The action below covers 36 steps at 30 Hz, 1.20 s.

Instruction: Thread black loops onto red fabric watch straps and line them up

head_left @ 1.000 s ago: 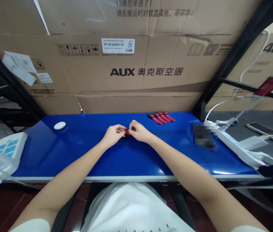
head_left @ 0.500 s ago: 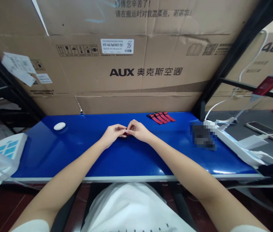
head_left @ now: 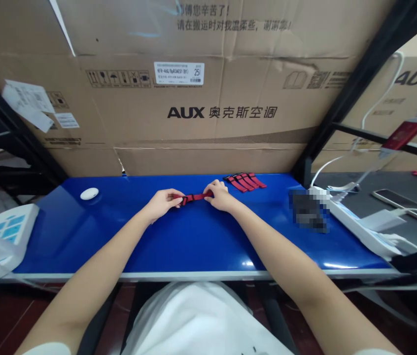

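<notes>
A red strap with black buckle pieces is stretched level between my two hands, just above the blue tabletop. My left hand pinches its left end beside the black buckle. At the other end, the fingers of my right hand are closed on the red webbing. Both tips of the strap are hidden in my fingers. Right behind my right hand lies a row of several similar red straps with black parts, side by side on the table.
The blue table ends against a large cardboard box. A white oval object lies at the left. White power strips with cables flank both sides; a blurred dark object sits at the right. Black shelf posts rise at the edges.
My hands have moved apart, the left one leftward and the right one rightward. The red strap, mostly hidden between the fingers before, now shows stretched out between them.
</notes>
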Tool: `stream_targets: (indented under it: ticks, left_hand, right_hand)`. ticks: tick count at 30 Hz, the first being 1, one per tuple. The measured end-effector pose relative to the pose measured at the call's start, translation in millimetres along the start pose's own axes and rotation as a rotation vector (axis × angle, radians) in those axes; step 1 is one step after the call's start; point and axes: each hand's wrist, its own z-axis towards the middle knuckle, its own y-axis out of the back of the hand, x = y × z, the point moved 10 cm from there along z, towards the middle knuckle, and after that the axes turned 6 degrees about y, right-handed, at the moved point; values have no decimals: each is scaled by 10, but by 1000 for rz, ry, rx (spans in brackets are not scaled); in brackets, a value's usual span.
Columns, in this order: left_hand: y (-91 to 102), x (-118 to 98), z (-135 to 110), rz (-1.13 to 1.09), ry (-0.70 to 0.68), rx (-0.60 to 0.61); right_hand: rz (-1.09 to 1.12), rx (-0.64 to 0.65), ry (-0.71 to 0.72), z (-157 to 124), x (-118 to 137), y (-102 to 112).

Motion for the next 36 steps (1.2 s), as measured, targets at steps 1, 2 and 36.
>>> stream_targets:
  ticks: [1,2,36]
  left_hand:
    - [77,-13,12,43,-20,-37]
    - [150,-27,21,83,-42,-73]
    - [-375,-190,-173,200,-196,1]
  right_hand:
    - [-14,4,-30,3,-29,-9]
    - [-18,2,-46,5,-41,-14]
    - [709,36,-20,-148,548,-61]
